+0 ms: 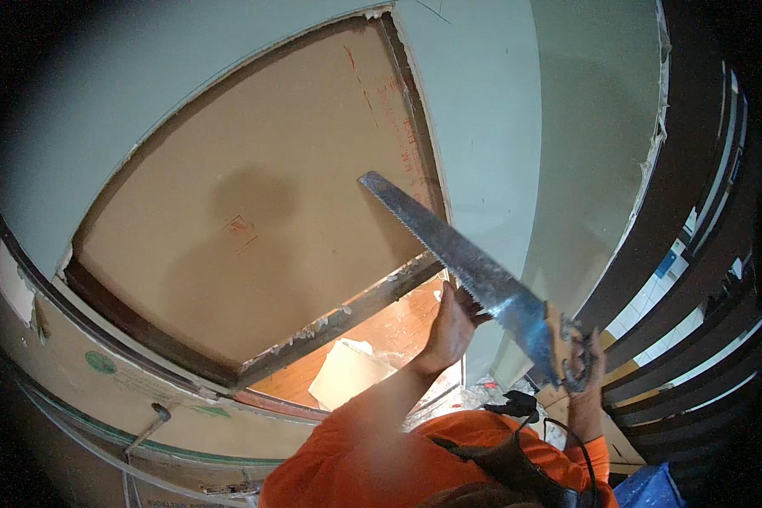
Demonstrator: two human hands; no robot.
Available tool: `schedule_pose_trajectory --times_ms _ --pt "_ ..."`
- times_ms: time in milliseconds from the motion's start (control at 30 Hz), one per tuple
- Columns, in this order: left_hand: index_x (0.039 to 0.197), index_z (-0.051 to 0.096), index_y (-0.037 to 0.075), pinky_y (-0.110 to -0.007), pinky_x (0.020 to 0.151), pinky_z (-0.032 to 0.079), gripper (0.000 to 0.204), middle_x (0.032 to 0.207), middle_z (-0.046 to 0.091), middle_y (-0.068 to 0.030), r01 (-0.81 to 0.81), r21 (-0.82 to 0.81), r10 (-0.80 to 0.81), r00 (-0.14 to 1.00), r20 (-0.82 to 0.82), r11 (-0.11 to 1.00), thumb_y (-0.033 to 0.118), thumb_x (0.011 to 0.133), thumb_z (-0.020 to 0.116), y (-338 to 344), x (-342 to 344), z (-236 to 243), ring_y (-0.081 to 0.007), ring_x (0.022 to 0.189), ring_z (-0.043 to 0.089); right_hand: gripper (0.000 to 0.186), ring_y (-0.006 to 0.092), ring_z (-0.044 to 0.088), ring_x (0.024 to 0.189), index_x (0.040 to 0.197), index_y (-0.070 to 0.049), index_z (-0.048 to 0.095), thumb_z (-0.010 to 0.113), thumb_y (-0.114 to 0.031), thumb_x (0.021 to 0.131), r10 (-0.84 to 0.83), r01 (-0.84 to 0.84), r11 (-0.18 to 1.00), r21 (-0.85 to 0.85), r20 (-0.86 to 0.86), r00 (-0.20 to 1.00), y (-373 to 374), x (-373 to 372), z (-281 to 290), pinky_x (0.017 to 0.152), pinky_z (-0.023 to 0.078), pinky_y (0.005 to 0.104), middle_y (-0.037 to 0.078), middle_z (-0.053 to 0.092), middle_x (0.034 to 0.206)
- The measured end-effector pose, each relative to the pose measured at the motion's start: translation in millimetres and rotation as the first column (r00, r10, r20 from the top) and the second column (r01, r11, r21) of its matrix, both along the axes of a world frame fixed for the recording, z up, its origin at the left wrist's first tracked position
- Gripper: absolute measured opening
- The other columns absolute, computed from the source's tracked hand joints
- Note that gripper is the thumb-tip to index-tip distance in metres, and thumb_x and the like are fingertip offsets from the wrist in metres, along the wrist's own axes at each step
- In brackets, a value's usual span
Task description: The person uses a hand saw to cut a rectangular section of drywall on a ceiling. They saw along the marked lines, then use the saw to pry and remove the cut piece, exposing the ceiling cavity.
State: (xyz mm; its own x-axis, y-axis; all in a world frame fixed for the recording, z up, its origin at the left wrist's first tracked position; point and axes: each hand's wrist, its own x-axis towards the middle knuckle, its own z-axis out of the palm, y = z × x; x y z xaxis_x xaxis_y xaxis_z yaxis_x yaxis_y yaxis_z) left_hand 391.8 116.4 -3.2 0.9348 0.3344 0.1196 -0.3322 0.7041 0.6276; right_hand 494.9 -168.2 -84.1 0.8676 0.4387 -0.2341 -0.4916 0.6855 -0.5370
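Note:
My right hand [588,364] grips the wooden handle [559,334] of a handsaw, whose steel blade [449,250] points up-left across a framed wall opening. My left hand [453,330] is just below the blade, at the lower right corner of the opening, fingers curled and partly hidden behind the blade; what they grip I cannot make out. The opening shows a tan board [178,279] with red markings and shadows on it, edged by dark framing [326,317] with rough, chipped material along the bottom piece.
Below the framing, a gap shows an orange-brown floor [402,326] with a pale broken sheet [343,372]. Pale green wall [483,127] surrounds the opening. Dark slats [669,313] stand at the right, a blue plastic item [643,491] at lower right. Tan boarding [127,381] and cables run along lower left.

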Motion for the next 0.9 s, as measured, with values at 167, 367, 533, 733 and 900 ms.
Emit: schedule_pose_trajectory --times_ms 167,367,533,733,900 --pt "0.132 0.052 0.008 -0.049 0.108 0.042 0.051 0.112 0.064 -0.0134 -0.064 -0.025 0.064 0.998 0.007 0.998 0.050 0.105 0.040 -30.6 19.7 -21.3 -0.0292 0.114 0.060 0.033 0.0110 0.061 0.054 0.108 -0.002 0.060 0.054 -0.034 0.101 0.117 -0.103 0.993 0.062 -0.294 0.949 19.5 -65.4 -6.2 0.046 0.052 0.0240 0.010 0.068 0.079" --pt "0.095 0.054 0.012 -0.044 0.077 0.050 0.047 0.073 0.049 -0.0018 -0.056 -0.114 0.033 0.981 -0.189 0.992 0.058 0.101 0.046 -59.8 44.5 -66.1 -0.0213 0.071 0.053 0.045 0.0310 0.068 0.091 0.116 -0.002 0.059 0.054 -0.044 0.099 0.120 -0.141 0.983 -0.114 -0.175 0.977 -6.7 -95.0 14.9 0.079 0.057 0.0409 0.020 0.069 0.106" --pt "0.092 0.050 0.012 -0.042 0.073 0.049 0.054 0.077 0.050 -0.0037 -0.073 -0.124 0.036 0.961 -0.273 0.990 0.065 0.098 0.044 -77.8 51.6 -52.0 -0.0214 0.069 0.051 0.074 0.0360 0.066 0.102 0.112 -0.002 0.063 0.041 -0.071 0.095 0.105 -0.113 0.988 -0.104 -0.077 0.991 -32.8 -97.2 41.2 0.090 0.053 0.0475 0.023 0.067 0.115" --pt "0.114 0.052 0.007 -0.041 0.085 0.049 0.061 0.093 0.054 -0.0063 -0.091 -0.185 0.026 0.945 -0.326 0.979 0.066 0.098 0.043 -86.4 52.6 9.0 -0.0210 0.086 0.055 0.092 0.0369 0.056 0.124 0.112 0.000 0.065 0.016 -0.077 0.097 -0.099 0.063 0.951 0.301 0.105 0.990 -60.8 -96.9 7.8 0.114 0.036 0.0503 0.023 0.063 0.127" --pt "0.114 0.054 0.007 -0.040 0.087 0.050 0.067 0.095 0.055 -0.0070 -0.074 -0.212 0.005 0.951 -0.309 0.975 0.070 0.096 0.041 -88.0 36.0 28.4 -0.0223 0.090 0.056 0.090 0.0326 0.060 0.114 0.115 0.002 0.063 0.033 -0.080 0.093 -0.206 0.360 0.928 -0.094 0.676 0.708 -60.8 -109.2 54.7 0.103 0.046 0.0490 0.017 0.065 0.113"
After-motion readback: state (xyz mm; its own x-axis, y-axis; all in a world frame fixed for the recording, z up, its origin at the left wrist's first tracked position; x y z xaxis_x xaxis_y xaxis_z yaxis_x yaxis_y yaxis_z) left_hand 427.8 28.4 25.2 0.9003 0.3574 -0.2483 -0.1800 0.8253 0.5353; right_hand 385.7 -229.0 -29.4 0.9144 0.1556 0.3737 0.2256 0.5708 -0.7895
